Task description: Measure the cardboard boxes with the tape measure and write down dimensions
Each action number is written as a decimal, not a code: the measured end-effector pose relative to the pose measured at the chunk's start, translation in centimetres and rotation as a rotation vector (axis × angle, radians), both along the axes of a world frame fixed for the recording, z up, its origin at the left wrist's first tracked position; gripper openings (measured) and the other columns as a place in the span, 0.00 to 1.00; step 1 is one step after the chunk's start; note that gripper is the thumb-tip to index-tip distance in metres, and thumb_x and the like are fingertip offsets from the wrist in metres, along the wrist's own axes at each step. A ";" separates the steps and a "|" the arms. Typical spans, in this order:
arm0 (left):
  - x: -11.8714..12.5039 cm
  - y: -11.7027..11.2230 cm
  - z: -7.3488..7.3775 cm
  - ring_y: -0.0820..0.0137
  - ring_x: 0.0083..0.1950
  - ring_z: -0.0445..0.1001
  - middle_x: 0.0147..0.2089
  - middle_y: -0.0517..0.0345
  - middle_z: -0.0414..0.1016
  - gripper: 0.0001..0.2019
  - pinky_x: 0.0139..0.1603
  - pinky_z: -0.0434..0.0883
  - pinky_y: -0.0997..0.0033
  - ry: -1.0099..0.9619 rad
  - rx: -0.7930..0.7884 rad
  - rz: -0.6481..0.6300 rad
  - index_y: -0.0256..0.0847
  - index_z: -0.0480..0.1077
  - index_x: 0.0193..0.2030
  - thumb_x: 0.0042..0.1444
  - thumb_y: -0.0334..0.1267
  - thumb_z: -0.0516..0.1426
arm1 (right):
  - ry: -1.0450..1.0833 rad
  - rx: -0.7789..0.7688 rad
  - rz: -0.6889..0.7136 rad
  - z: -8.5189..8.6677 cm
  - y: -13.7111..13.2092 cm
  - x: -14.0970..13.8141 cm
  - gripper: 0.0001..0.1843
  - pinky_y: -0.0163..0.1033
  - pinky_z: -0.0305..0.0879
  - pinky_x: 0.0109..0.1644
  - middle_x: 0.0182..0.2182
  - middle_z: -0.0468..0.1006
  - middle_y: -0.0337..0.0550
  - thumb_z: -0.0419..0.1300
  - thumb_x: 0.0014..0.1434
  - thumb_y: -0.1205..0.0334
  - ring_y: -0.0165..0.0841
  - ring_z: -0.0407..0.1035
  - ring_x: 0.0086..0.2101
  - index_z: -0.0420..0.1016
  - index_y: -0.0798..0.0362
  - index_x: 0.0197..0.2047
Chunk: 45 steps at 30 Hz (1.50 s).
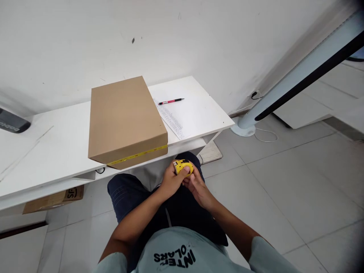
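A yellow tape measure (184, 167) is held above my lap, close to the front edge of the white table (204, 110). My left hand (170, 182) is wrapped round its case from the left, with the thumb lying over it. My right hand (200, 189) closes on its right side; some of those fingers are hidden underneath. No drawn-out blade can be seen. Just beyond my hands, a closed brown cardboard box (125, 113) rests on the table, a yellow printed strip (138, 154) running along its front side.
Right of the box lie a red and black pen (171, 101) and a printed sheet (170, 119). A dark object (13, 121) sits at the far left. Another carton (54, 199) is below the table. A pale column on a round base (243, 129) stands at right.
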<state>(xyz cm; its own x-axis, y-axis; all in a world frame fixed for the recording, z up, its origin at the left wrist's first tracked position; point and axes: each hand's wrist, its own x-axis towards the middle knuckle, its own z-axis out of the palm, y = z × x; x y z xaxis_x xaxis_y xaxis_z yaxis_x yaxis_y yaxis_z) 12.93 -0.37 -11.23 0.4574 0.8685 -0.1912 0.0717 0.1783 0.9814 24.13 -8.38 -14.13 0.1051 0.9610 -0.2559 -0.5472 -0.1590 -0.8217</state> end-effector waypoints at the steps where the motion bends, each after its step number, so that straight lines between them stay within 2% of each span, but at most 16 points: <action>1: 0.5 0.6 0.5 0.63 0.40 0.78 0.42 0.53 0.80 0.28 0.43 0.77 0.61 0.017 0.033 -0.050 0.44 0.71 0.47 0.57 0.67 0.61 | -0.029 0.004 -0.025 -0.4 -0.3 0.4 0.36 0.52 0.68 0.68 0.70 0.70 0.45 0.63 0.64 0.36 0.39 0.74 0.61 0.62 0.36 0.70; 3: 1.7 2.2 1.7 0.62 0.42 0.79 0.43 0.52 0.82 0.24 0.46 0.76 0.59 0.057 0.234 -0.224 0.43 0.73 0.47 0.60 0.63 0.61 | -0.086 0.015 -0.137 -0.7 -0.5 0.9 0.39 0.52 0.63 0.72 0.72 0.66 0.44 0.65 0.63 0.37 0.39 0.68 0.66 0.59 0.35 0.72; 5: 3.1 4.4 3.0 0.58 0.48 0.80 0.48 0.50 0.83 0.20 0.56 0.73 0.52 0.096 0.529 -0.448 0.44 0.75 0.50 0.59 0.56 0.63 | -0.105 0.017 -0.289 -0.4 -0.3 1.1 0.39 0.52 0.61 0.73 0.72 0.66 0.43 0.64 0.63 0.36 0.39 0.65 0.69 0.57 0.33 0.73; 8: 4.7 7.8 4.8 0.55 0.57 0.79 0.56 0.49 0.83 0.19 0.71 0.63 0.46 0.151 0.828 -0.634 0.47 0.76 0.54 0.59 0.49 0.64 | -0.105 -0.025 -0.437 0.4 0.6 1.5 0.33 0.56 0.68 0.68 0.69 0.70 0.46 0.53 0.69 0.35 0.41 0.69 0.66 0.57 0.34 0.72; 12: 3.1 11.5 6.5 0.57 0.59 0.79 0.57 0.51 0.82 0.19 0.80 0.49 0.42 0.272 0.830 -0.467 0.46 0.73 0.56 0.62 0.51 0.62 | -0.470 0.022 -0.674 0.6 2.1 4.1 0.28 0.54 0.75 0.56 0.60 0.77 0.47 0.57 0.70 0.44 0.41 0.77 0.54 0.60 0.34 0.71; 14: 1.1 13.0 7.1 0.59 0.54 0.80 0.53 0.52 0.82 0.20 0.74 0.60 0.43 0.322 0.695 -0.331 0.44 0.72 0.55 0.64 0.54 0.61 | -0.689 0.168 -0.739 1.2 3.8 6.3 0.25 0.51 0.76 0.49 0.51 0.82 0.46 0.59 0.70 0.49 0.39 0.78 0.42 0.65 0.37 0.68; 16: -0.6 14.5 7.7 0.63 0.45 0.79 0.45 0.55 0.81 0.21 0.58 0.74 0.52 0.329 0.508 -0.248 0.44 0.72 0.52 0.63 0.58 0.61 | -0.839 0.315 -0.717 2.8 6.7 8.9 0.21 0.49 0.77 0.42 0.42 0.83 0.44 0.58 0.70 0.50 0.37 0.77 0.33 0.70 0.41 0.64; 18: -1.5 16.0 8.2 0.64 0.41 0.78 0.41 0.56 0.79 0.24 0.45 0.76 0.61 0.269 0.366 -0.181 0.43 0.73 0.48 0.59 0.62 0.63 | -1.046 0.370 -0.624 5.0 10.8 11.4 0.22 0.53 0.77 0.48 0.46 0.83 0.48 0.57 0.71 0.49 0.40 0.78 0.39 0.71 0.44 0.64; 21: -1.1 18.9 8.8 0.64 0.45 0.78 0.44 0.53 0.80 0.31 0.47 0.75 0.64 0.093 0.336 -0.040 0.41 0.74 0.46 0.53 0.68 0.65 | -1.446 0.345 -0.292 7.8 17.9 13.3 0.26 0.67 0.62 0.68 0.61 0.78 0.57 0.57 0.69 0.44 0.52 0.69 0.63 0.72 0.47 0.64; 23: -0.5 21.1 8.8 0.63 0.47 0.78 0.47 0.51 0.81 0.34 0.49 0.75 0.63 -0.017 0.361 0.035 0.40 0.74 0.48 0.50 0.70 0.66 | -1.620 0.200 -0.084 8.7 21.4 12.6 0.28 0.75 0.56 0.68 0.68 0.71 0.65 0.52 0.71 0.44 0.60 0.63 0.67 0.71 0.54 0.65; 27: -0.2 24.7 7.5 0.65 0.46 0.78 0.45 0.52 0.81 0.34 0.49 0.75 0.65 -0.141 0.362 0.180 0.41 0.73 0.45 0.46 0.69 0.69 | -1.848 -0.038 0.103 9.6 23.6 8.5 0.30 0.74 0.63 0.60 0.66 0.68 0.83 0.42 0.75 0.55 0.67 0.66 0.63 0.69 0.68 0.65; 30: -0.5 25.8 5.9 0.67 0.42 0.79 0.42 0.55 0.81 0.30 0.44 0.75 0.68 -0.130 0.274 0.246 0.41 0.73 0.43 0.47 0.65 0.70 | -1.931 -0.089 0.198 10.9 24.3 6.6 0.32 0.64 0.69 0.57 0.58 0.77 0.78 0.43 0.75 0.56 0.61 0.73 0.56 0.60 0.68 0.74; 33: -0.6 25.7 5.3 0.66 0.44 0.79 0.44 0.55 0.81 0.25 0.45 0.75 0.68 -0.062 0.241 0.218 0.42 0.73 0.44 0.52 0.60 0.69 | -1.901 -0.113 0.255 12.3 27.0 7.0 0.40 0.56 0.71 0.54 0.60 0.76 0.73 0.47 0.74 0.49 0.58 0.75 0.54 0.47 0.67 0.79; 35: -0.6 25.4 5.5 0.65 0.45 0.79 0.45 0.54 0.81 0.23 0.46 0.75 0.68 -0.016 0.253 0.183 0.42 0.73 0.44 0.54 0.58 0.69 | -1.864 -0.147 0.306 12.4 29.5 7.9 0.41 0.54 0.71 0.53 0.61 0.77 0.72 0.48 0.74 0.48 0.57 0.76 0.54 0.46 0.65 0.79; 39: -0.5 25.2 5.8 0.64 0.45 0.78 0.45 0.53 0.80 0.23 0.47 0.74 0.66 0.005 0.281 0.161 0.41 0.73 0.45 0.56 0.58 0.68 | -1.932 -0.063 0.286 11.3 33.0 9.2 0.26 0.51 0.69 0.49 0.53 0.83 0.62 0.45 0.74 0.59 0.54 0.78 0.50 0.67 0.52 0.71; 45: -0.8 25.2 4.9 0.66 0.42 0.76 0.43 0.54 0.79 0.24 0.44 0.72 0.66 0.016 0.305 0.116 0.42 0.72 0.44 0.57 0.61 0.66 | -1.938 -0.010 0.197 9.9 34.0 9.7 0.18 0.48 0.67 0.45 0.45 0.84 0.58 0.50 0.73 0.60 0.50 0.77 0.42 0.74 0.52 0.60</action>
<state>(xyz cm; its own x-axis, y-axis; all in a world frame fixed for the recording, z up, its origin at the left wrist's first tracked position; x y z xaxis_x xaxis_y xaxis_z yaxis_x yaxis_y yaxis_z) 12.12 24.79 -6.31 0.3510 0.9330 0.0793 0.0844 -0.1158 0.9897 33.84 25.60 -4.26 0.1144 0.9921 0.0512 0.9760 -0.1026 -0.1920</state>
